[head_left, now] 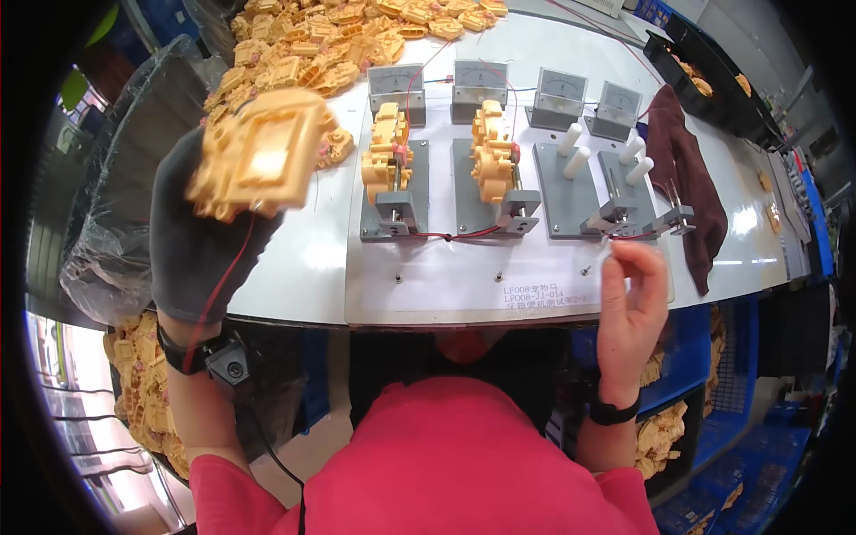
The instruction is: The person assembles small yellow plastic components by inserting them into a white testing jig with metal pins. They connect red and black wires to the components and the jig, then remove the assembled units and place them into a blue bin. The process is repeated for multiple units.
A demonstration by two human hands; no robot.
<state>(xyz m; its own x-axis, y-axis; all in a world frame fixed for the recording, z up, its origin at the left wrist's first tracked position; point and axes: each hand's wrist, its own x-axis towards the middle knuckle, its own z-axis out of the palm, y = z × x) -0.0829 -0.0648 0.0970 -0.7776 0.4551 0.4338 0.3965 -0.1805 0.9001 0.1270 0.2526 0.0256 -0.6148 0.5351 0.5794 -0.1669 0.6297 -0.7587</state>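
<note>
Head view: the left hand [201,241], in a dark grey glove, has its fingers clamped on a yellow moulded plastic housing [260,156], held up above the table's left edge. The bare right hand [631,303] hovers just in front of the grey metal clamp fixtures [571,192], thumb and forefinger pinched together; whether they hold anything, I cannot tell. Two fixtures carry yellow plastic parts [492,156]; two show bare white pegs [575,152]. Behind stand four grey dial meters [480,87] and a heap of yellow housings [330,45]. A maroon cloth [687,169] lies right, on the white worktable [303,267]. Blue crates [704,428] sit below.
</note>
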